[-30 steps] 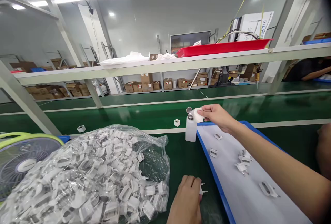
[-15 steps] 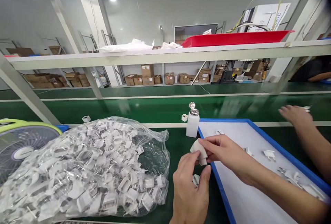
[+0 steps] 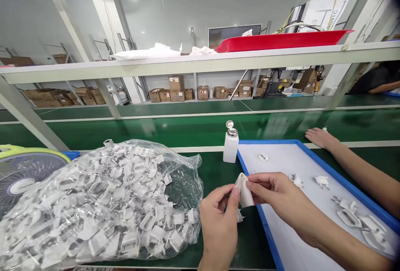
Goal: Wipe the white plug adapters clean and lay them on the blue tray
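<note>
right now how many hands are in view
3. The left hand and right hand meet low in the middle, pinching a white cloth. Another person's hand rests beyond the blue tray, far right. None appears hidden.

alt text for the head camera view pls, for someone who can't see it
A person's left hand and right hand together hold a folded white cloth against a small white plug part over a green bench. Beside them lie a clear bag of white plug parts, a white dispenser bottle and a blue-rimmed tray.
</note>
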{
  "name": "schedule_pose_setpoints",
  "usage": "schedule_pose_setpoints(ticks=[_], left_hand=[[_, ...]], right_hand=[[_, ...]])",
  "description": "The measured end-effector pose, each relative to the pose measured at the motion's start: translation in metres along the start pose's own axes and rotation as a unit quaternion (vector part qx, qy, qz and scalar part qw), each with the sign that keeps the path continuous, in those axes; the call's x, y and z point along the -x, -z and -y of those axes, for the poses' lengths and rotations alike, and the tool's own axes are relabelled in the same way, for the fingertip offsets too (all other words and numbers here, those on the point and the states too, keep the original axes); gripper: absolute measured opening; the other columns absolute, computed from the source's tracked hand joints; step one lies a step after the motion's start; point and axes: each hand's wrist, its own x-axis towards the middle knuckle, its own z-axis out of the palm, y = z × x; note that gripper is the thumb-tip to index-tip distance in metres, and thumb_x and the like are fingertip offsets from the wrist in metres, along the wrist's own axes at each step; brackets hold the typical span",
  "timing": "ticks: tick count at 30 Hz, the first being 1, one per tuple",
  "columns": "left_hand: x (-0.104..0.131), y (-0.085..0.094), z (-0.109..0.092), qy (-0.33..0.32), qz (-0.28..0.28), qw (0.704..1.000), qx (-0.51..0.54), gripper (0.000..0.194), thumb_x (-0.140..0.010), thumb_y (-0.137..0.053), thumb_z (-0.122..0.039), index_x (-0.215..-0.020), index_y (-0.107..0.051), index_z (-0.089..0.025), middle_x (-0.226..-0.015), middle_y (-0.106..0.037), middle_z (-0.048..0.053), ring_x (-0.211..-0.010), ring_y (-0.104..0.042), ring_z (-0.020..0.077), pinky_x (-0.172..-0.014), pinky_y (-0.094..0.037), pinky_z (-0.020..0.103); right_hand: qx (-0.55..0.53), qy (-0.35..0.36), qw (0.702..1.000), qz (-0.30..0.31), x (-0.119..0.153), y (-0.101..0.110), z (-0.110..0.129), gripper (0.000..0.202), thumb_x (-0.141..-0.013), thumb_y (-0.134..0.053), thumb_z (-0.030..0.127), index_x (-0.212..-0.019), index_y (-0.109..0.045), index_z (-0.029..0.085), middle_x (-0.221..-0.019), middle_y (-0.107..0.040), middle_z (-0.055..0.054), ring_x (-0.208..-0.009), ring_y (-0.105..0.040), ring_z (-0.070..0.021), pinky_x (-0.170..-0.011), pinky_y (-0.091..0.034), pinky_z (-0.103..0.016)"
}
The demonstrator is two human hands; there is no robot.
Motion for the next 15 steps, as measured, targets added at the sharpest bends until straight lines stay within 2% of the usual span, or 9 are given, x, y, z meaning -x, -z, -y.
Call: schedule_pose_setpoints(ticks=[3, 8, 12, 15], left_hand=[[-0.005, 0.006, -0.003, 0.068, -0.018, 0.995, 0.073, 0.033, -0.090, -0.073, -0.045, -0.102, -0.079, -0.015, -0.082, -0.074, 0.004, -0.079, -0.063, 0.0164, -0.070, -0.049, 0.022], [-0.010, 0.016, -0.004, 0.092, 0.000, 0.992, 0.087, 0.036, -0.090, -0.072, -0.049, -0.097, -0.077, -0.014, -0.076, -0.062, 0.000, -0.070, -0.048, 0.0114, -0.060, -0.039, 0.019], [-0.012, 0.021, -0.004, 0.100, 0.019, 0.990, 0.093, 0.036, -0.092, -0.069, -0.050, -0.096, -0.077, -0.014, -0.079, -0.063, 0.002, -0.075, -0.049, 0.0136, -0.062, -0.041, 0.020], [-0.012, 0.025, -0.003, 0.098, 0.024, 0.990, 0.098, 0.036, -0.092, -0.069, -0.049, -0.098, -0.076, -0.014, -0.080, -0.066, 0.004, -0.076, -0.053, 0.0151, -0.066, -0.045, 0.023]], right_hand=[[-0.013, -0.032, 0.999, -0.004, -0.001, 0.006, -0.003, 0.046, -0.084, -0.070, 0.060, -0.104, -0.080, 0.020, -0.093, -0.075, -0.006, -0.090, -0.064, -0.0238, -0.085, -0.051, -0.033], [-0.008, -0.059, 0.998, 0.016, 0.001, 0.015, -0.004, 0.042, -0.087, -0.070, 0.056, -0.107, -0.078, 0.020, -0.092, -0.072, -0.004, -0.084, -0.058, -0.0195, -0.074, -0.046, -0.029], [0.002, -0.051, 0.998, 0.045, 0.002, 0.024, -0.001, 0.043, -0.086, -0.072, 0.057, -0.104, -0.078, 0.019, -0.093, -0.072, -0.005, -0.084, -0.058, -0.0196, -0.077, -0.045, -0.030], [0.015, -0.058, 0.995, 0.080, 0.005, 0.034, 0.000, 0.050, -0.082, -0.078, 0.057, -0.113, -0.077, 0.019, -0.099, -0.074, -0.007, -0.090, -0.061, -0.0216, -0.079, -0.045, -0.031]])
